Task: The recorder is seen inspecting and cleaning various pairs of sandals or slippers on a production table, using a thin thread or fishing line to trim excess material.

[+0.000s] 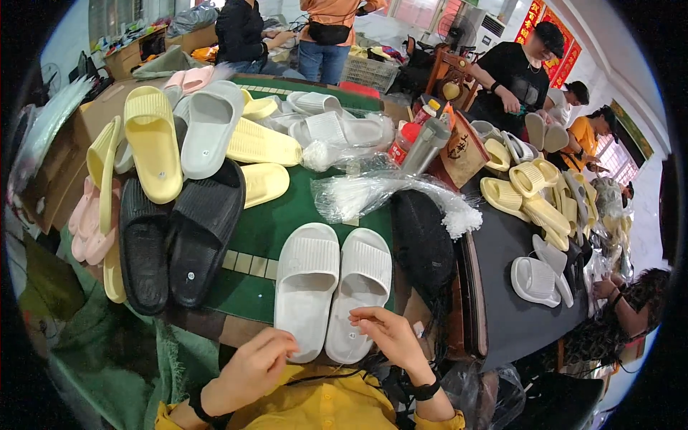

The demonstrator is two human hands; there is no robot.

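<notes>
A pair of white slide slippers stands side by side on the green table top, toes pointing away from me. At the heel of the left slipper (308, 287) is my left hand (254, 362), its fingers loosely bent and holding nothing that I can see. My right hand (390, 337) hovers over the heel of the right slipper (364, 287), thumb and fingers apart, with nothing in it. Whether the fingertips touch the slippers is hard to tell. Beyond the pair lies a bundle of white plastic ties (358, 199) in a clear bag.
Black slides (204, 236), yellow slides (154, 143) and grey slides (213, 129) are heaped at the left. A grey thermos (427, 147) and a black cap (421, 240) sit to the right. More slippers cover the dark table (494, 287), where people work.
</notes>
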